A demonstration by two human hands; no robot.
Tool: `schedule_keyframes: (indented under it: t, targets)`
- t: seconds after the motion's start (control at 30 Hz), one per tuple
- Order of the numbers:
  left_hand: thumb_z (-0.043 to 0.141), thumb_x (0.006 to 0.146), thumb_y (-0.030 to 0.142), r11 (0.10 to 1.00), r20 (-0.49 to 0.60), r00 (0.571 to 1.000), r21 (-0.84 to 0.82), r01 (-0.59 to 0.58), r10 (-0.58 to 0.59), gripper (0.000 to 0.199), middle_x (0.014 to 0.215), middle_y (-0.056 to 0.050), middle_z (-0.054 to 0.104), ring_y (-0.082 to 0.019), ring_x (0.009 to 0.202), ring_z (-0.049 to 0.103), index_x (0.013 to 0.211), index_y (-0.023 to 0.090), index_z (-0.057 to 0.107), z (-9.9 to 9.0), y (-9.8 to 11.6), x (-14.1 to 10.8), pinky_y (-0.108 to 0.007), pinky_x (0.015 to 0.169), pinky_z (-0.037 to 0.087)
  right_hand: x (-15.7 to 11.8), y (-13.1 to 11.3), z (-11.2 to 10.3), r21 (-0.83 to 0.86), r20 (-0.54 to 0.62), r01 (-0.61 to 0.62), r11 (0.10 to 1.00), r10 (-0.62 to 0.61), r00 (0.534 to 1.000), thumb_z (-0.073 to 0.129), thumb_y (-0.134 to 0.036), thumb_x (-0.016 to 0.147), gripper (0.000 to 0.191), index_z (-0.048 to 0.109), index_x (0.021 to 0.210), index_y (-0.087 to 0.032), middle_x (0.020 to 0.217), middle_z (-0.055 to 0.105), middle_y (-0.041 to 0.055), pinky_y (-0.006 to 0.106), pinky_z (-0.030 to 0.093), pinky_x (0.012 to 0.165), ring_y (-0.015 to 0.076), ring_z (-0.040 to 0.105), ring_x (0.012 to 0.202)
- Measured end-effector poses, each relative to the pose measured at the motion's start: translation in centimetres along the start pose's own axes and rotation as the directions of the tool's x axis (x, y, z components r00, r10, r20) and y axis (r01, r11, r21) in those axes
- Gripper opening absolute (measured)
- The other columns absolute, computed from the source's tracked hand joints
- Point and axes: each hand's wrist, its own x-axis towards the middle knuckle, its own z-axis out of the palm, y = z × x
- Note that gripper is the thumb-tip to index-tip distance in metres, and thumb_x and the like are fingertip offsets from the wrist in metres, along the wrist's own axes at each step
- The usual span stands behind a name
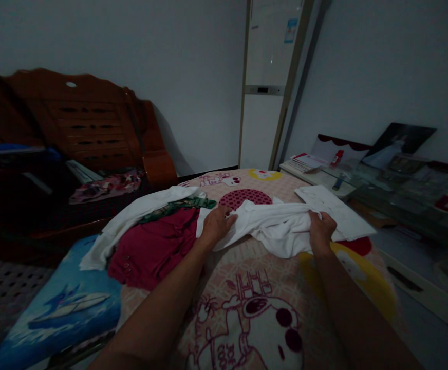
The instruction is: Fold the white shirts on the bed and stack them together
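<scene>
A white cloth garment (pixel 281 226) stretches between my two hands, low over a patterned blanket (pixel 243 267). Its exact kind does not show. My left hand (pixel 217 225) has its fingers closed on the left end of it, close to a magenta garment (pixel 154 249). At the other end, my right hand (pixel 322 228) pinches the cloth's upper edge. Beside the right hand lies a folded white cloth (pixel 334 211). Left of my left hand, a green patterned cloth (pixel 170 208) and a long white garment (pixel 131 218) lie against the magenta one.
A blue pillow-like cloth (pixel 73 303) printed with a boat lies at the left. Behind it stands a wooden bench (pixel 89 123) with cloths on it. A glass-topped cabinet (pixel 409 190) with papers and a photo runs along the right. A tall white appliance (pixel 264 123) fills the corner.
</scene>
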Motion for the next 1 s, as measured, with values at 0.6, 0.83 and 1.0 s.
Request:
schedule_keyframes:
  t: [0.6,0.83,1.0]
  targets:
    - [0.065,0.071,0.042,0.621,-0.006,0.982,-0.775,0.114,-0.187,0.027,0.056,0.006,0.046,-0.007,0.050,0.036,0.071,0.016,0.059,0.0,-1.0,1.2,-0.020,0.049,0.025,0.0,0.2,0.1,-0.001,0.007,0.017,1.000,-0.017,1.000,0.063,-0.039,0.070,0.024,0.060,0.060,-0.018,0.054,0.052,-0.0039,0.027,0.039,0.061,0.0159,0.046,0.064]
    - [0.078,0.058,0.037,0.483,0.091,0.970,-0.855,0.192,-0.224,0.037,0.057,0.005,0.055,-0.007,0.050,0.043,0.084,0.013,0.068,-1.7,-0.9,1.1,-0.019,0.050,0.029,-0.1,0.1,0.1,0.015,0.002,0.013,1.000,-0.014,1.000,0.063,-0.039,0.070,0.023,0.062,0.061,-0.018,0.054,0.053,-0.0041,0.028,0.040,0.062,0.0166,0.048,0.066]
    - [0.081,0.056,0.032,0.436,0.221,0.962,-0.858,0.271,-0.163,0.046,0.063,0.005,0.060,-0.007,0.052,0.048,0.097,0.014,0.069,-2.7,-1.2,0.8,-0.019,0.051,0.034,-0.3,-0.2,0.0,0.016,0.020,0.009,1.000,-0.009,1.000,0.064,-0.039,0.071,0.024,0.063,0.062,-0.017,0.056,0.056,-0.0029,0.028,0.041,0.063,0.0167,0.049,0.067]
